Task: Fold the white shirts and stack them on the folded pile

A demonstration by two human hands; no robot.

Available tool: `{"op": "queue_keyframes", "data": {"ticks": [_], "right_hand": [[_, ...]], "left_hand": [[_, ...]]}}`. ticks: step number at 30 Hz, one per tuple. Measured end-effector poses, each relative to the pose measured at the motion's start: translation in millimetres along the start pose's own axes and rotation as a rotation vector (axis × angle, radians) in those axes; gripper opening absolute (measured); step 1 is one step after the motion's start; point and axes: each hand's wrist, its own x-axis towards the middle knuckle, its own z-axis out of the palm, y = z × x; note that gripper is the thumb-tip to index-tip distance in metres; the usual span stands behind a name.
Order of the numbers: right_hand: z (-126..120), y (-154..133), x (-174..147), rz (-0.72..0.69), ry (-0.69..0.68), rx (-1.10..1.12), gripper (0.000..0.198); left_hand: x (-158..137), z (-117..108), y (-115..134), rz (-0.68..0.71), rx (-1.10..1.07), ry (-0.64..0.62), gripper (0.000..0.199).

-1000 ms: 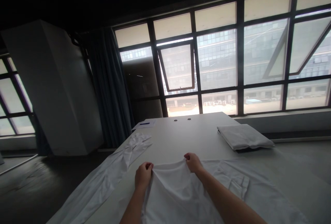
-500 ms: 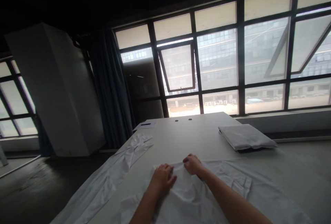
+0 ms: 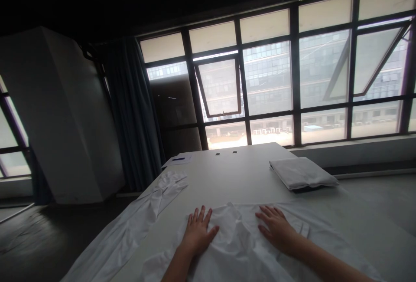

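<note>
Head view: a white cloth lies on the near part of the bench, its lower part running out of the frame, and it serves as the landmark for all that follows. Both hands are palm down on it, empty of any grip, with fingers spread wide. The left hand rests on the left part of the cloth, the right hand on its right part, well apart from each other. Between them the fabric rises in loose, rumpled folds.

Left of the cloth, a long crumpled white fabric stretches along the bench's side edge. Beyond the cloth to the right sits a folded white bundle, with a dark strip under its near edge; whether that is shadow or material, I cannot tell. Far beyond the cloth to the left, a dark pen lies on a sheet of paper. Straight beyond it, near the bench's far edge, are two round inserts, with the windows behind.
</note>
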Motion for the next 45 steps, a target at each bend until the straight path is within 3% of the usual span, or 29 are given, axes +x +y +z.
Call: {"op": "queue_keyframes", "data": {"ticks": [4,9,12,14,16,19,26,29,31,32,35,37,39,42,45], "right_hand": [[-6.6,46.3,-32.6,0.053,0.009,-0.102,0.054],[-7.9,85.2,-65.7,0.156,0.092,-0.176,0.067],[-1.4,93.3,-82.8,0.217,0.097,-0.240,0.070],[3.3,93.3,-87.1,0.215,0.094,-0.251,0.073],[6.1,89.3,-83.6,0.211,0.098,-0.247,0.073],[5.5,76.8,-65.5,0.223,0.095,-0.246,0.071],[-11.6,42.9,-8.9,0.254,0.087,-0.255,0.069],[-12.2,40.6,4.3,0.260,0.129,-0.250,0.071],[-9.0,44.1,7.8,0.243,0.157,-0.234,0.070],[-7.7,46.4,8.3,0.234,0.165,-0.224,0.069],[-12.2,48.5,5.4,0.212,0.182,-0.203,0.064],[-25.6,39.9,-0.2,0.190,0.206,-0.215,0.054],[-43.8,20.5,-9.4,0.129,0.202,-0.237,0.036],[-60.5,-21.8,-29.6,-0.037,0.036,-0.201,0.021],[-43.9,-60.2,-49.0,-0.185,-0.248,-0.197,0.022]], "left_hand": [[-7.2,-3.4,10.3,-0.017,0.068,0.059,0.077],[-36.7,-4.8,42.5,-0.118,0.267,0.208,0.059],[-61.3,-3.9,54.8,-0.143,0.191,0.022,0.063],[-74.1,-4.4,55.1,-0.161,0.107,-0.145,0.079],[-80.0,-5.7,50.1,-0.161,0.075,-0.214,0.091],[-72.7,-9.2,36.4,-0.152,0.063,-0.189,0.093],[-16.6,-22.2,6.4,-0.120,0.050,-0.122,0.086],[-2.5,-9.9,14.1,-0.200,0.074,-0.102,0.087],[1.0,10.1,27.0,-0.220,0.110,-0.011,0.081],[1.3,22.0,34.0,-0.178,0.123,0.065,0.074],[-2.0,51.7,50.7,0.169,0.082,0.341,0.059],[-6.7,57.7,56.2,0.343,0.008,0.420,0.050],[-12.0,51.8,59.1,0.399,-0.058,0.434,0.042],[-18.8,33.4,63.4,0.391,-0.117,0.411,0.037],[-23.3,20.0,68.0,0.381,-0.130,0.360,0.035]]}}
